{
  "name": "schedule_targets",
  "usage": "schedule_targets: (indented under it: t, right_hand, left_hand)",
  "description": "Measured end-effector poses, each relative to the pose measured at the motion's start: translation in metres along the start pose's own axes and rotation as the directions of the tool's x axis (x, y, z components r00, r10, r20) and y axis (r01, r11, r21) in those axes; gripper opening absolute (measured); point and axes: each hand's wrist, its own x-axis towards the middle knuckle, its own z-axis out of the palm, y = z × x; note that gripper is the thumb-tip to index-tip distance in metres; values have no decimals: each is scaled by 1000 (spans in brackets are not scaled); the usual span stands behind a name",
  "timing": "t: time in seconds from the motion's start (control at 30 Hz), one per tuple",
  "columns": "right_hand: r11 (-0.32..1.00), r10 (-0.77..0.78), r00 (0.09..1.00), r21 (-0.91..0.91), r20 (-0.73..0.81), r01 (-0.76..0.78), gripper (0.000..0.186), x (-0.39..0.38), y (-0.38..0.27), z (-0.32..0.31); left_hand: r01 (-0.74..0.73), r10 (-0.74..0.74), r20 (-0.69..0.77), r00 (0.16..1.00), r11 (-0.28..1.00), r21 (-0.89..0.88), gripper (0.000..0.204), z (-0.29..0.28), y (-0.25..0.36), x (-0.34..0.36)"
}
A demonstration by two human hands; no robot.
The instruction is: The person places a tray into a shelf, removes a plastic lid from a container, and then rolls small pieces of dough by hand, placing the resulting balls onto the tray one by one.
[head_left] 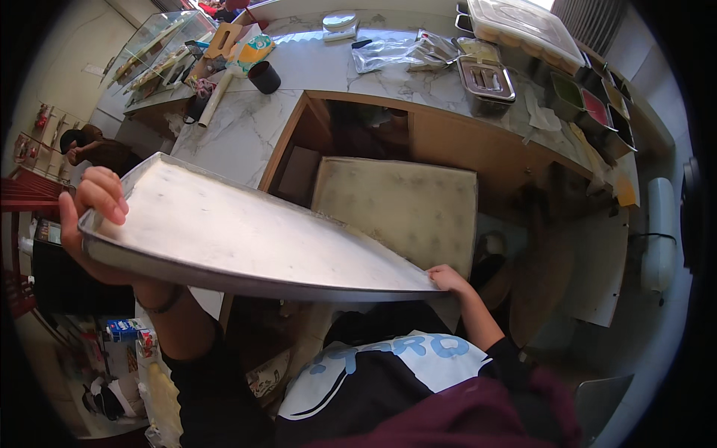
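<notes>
Tray (224, 278), metal, floury-white within: before us, aslant, left end raised. Our left hand (97, 194) hooks fingers over its left-end rim; our right hand (448, 279) pinches its right end, presumably sharing weight. Second tray (473, 201): beyond, below the counter (239, 142)'s near edge. Lettering: light-blue, on our garment (448, 373).

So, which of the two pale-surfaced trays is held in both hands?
The nearer, tilted tray: the left hand grips its left end and the right hand its right. The other tray lies beyond, partly hidden, in neither hand.
</notes>
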Motion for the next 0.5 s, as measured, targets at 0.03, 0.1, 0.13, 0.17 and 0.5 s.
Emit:
schedule_targets:
  t: [0.03,0.1,0.13,0.17,0.5]
  right_hand:
    - [1000,-25,999,16,-28,26,32,21,0,6]
    - [998,-62,998,-6,10,62,34,30,-13,36]
    - [991,-121,993,-58,7,121,36,23,-2,49]
    - [979,-178,984,-100,-10,176,37,15,10,60]
    - [980,-193,981,54,15,192,35,-29,-37,39]
  left_hand:
    - [-38,42,-72,997,998,49,41,17,-4,6]
    - [-23,29,-74,997,997,79,38,9,-6,19]
    - [-10,19,-85,996,994,105,36,2,-7,21]
    - [-6,6,8,1000,1000,-22,36,-10,-4,29]
    - [146,-163,-278,947,986,-81,32,-29,-27,53]
